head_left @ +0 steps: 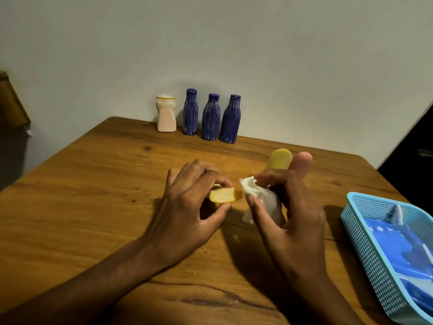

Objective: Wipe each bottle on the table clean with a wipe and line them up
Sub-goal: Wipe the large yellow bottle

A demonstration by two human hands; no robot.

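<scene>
My left hand (187, 205) pinches a small yellow bottle (223, 195), held on its side above the wooden table (93, 195). My right hand (288, 214) grips a crumpled white wipe (249, 187) whose end touches the yellow bottle's tip. Behind my right hand stand a second yellow bottle (280, 158) and a pinkish rounded one (302, 161), both partly hidden. At the table's far edge, by the wall, a pale pink-white bottle (166, 116) and three blue striped bottles (190, 112) (210, 118) (230, 120) stand in a row.
A light blue mesh basket (365, 233) sits at the table's right edge and holds a blue wipe pack (398, 252). A brown object (11, 102) stands off the table at the left. A dark opening lies beyond the table's right corner.
</scene>
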